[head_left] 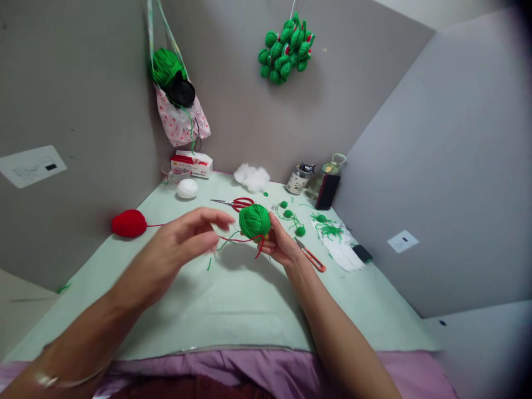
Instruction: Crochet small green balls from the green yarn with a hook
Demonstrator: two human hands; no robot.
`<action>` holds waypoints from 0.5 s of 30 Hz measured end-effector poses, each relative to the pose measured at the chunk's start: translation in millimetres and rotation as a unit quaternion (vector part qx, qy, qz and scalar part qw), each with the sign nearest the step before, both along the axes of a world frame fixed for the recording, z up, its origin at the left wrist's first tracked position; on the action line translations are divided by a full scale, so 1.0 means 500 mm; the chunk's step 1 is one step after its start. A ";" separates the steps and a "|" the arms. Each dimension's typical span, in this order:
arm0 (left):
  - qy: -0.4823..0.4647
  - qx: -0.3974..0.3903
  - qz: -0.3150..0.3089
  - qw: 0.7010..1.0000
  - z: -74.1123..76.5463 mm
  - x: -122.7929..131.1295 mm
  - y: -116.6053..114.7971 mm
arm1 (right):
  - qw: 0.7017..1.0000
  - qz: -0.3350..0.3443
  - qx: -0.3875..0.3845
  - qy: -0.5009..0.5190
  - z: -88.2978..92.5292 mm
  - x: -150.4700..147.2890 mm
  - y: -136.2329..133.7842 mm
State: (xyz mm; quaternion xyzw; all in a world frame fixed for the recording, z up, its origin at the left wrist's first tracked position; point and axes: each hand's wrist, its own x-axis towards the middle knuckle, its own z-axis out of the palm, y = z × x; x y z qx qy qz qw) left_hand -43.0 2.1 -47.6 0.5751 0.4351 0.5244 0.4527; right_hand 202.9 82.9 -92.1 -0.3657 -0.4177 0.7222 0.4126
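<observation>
My right hand (279,244) holds a green yarn ball (254,220) up above the pale green table (233,299), fingers curled under it. A red yarn strand (245,240) runs from the ball's underside toward my left hand (183,244). That hand's thumb and fingertips are pinched together on the strand, the other fingers stretched toward the ball. The strand leads left toward a red yarn ball (129,223) lying by the left wall.
Red-handled scissors (236,203), an orange thread snipper (311,256), small green crocheted pieces (293,219), white stuffing (252,177), a white ball (187,188), a red-white box (192,163), jars (300,178) and a dark phone (327,191) lie further back. A bunch of green knitted balls (286,50) hangs on the wall.
</observation>
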 end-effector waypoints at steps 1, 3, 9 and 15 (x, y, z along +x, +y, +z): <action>0.034 0.004 0.005 0.999 -0.007 0.010 0.011 | 1.000 0.001 0.002 0.003 0.004 -0.004 -0.006; 0.111 0.002 -0.029 0.993 -0.026 0.031 0.034 | 1.000 -0.003 0.011 0.010 0.013 -0.012 -0.015; 0.210 -0.016 -0.143 0.967 -0.086 0.021 0.055 | 0.996 -0.070 0.029 0.042 0.039 0.006 0.018; 0.275 -0.006 -0.077 0.958 -0.077 -0.097 0.037 | 0.993 -0.111 0.007 0.031 0.055 0.033 0.093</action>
